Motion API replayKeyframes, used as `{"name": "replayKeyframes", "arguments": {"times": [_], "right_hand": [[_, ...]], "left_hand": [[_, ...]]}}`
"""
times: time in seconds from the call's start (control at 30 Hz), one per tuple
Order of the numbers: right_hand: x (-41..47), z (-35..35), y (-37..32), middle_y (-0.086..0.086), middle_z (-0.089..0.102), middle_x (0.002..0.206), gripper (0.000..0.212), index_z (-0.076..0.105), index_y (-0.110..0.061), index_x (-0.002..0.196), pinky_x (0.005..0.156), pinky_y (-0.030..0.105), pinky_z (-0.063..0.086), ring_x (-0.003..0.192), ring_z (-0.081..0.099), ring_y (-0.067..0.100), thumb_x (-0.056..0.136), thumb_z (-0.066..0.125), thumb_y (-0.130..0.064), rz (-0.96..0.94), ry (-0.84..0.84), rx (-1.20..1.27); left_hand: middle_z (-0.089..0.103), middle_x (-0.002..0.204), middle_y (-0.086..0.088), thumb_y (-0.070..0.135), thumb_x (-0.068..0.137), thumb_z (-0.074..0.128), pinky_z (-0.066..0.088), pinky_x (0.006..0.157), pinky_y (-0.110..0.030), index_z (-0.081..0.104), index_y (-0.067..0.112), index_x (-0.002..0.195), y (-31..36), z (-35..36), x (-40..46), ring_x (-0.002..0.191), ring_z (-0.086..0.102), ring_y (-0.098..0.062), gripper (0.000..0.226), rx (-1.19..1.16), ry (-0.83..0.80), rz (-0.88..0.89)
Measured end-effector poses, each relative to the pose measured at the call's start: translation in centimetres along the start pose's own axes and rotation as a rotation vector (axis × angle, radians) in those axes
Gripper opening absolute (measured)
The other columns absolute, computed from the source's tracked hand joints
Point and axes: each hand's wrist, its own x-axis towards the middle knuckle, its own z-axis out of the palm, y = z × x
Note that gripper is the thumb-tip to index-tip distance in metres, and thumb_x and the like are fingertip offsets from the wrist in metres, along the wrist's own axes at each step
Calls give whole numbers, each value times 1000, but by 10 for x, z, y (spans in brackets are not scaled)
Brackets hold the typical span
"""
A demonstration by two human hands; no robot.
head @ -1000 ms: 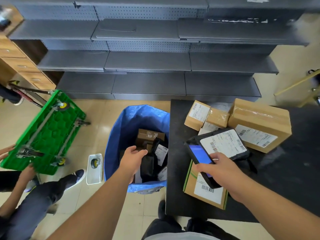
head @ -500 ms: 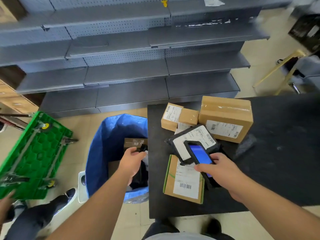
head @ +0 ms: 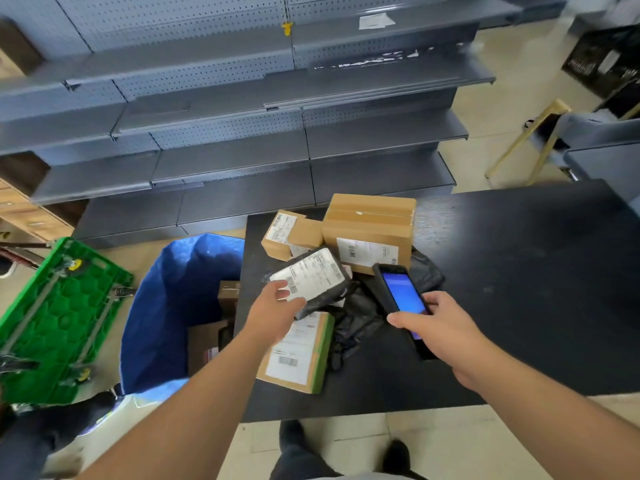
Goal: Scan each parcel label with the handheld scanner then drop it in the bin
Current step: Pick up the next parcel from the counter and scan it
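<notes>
We have a single view, a wide-angle camera worn on the head, looking forward and steeply down over both forearms. It sits close above the near edge of the black table (head: 519, 271), near enough that the left hand (head: 273, 315) and right hand (head: 440, 323) fill the lower middle. Lines bend toward the edges. The top of the view reaches the grey shelving (head: 225, 161) straight ahead; the left side takes in the blue bin (head: 162, 306) and a green crate (head: 52, 323) on the floor. The bottom edge catches the wearer's own shoes (head: 398, 452). No second view to overlap.
</notes>
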Motion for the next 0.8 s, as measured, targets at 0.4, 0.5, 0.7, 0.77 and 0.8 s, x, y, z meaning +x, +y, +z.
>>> {"name": "replayKeyframes", "arguments": {"times": [0.4,0.5,0.7,0.77,0.8], "right_hand": [[36,-52,-5,-9,58,104,73,48,-17,143,66,27,48,91,62,11,84,88,-30,-53,75,92],[54,-51,-15,-4,62,106,69,50,-19,140,68,28,50,90,65,12,83,88,-29,-43,91,61],[99,-44,-39,-1,66,106,64,53,-19,136,65,28,52,88,68,13,83,88,-30,-28,140,36],[113,-40,-46,-1,67,106,62,55,-19,133,66,29,52,87,68,13,83,88,-30,-27,163,59],[121,-38,-49,-1,66,106,60,55,-20,132,66,29,52,88,68,13,83,88,-30,-28,169,73]], "left_hand": [[60,137,4,27,96,73,54,97,-34,49,25,147,56,51,11,122,58,-18,56,99,6,78],[61,137,3,26,96,74,48,88,-27,50,24,147,67,57,31,120,59,-17,56,87,10,86],[59,129,9,25,95,74,41,97,-31,50,21,146,88,68,87,114,55,-15,57,81,2,92],[57,126,9,23,96,73,40,93,-31,48,21,147,95,71,102,110,54,-15,57,90,0,101],[57,129,7,23,97,72,41,91,-32,47,21,148,97,72,110,108,54,-15,57,95,-1,107]]}}
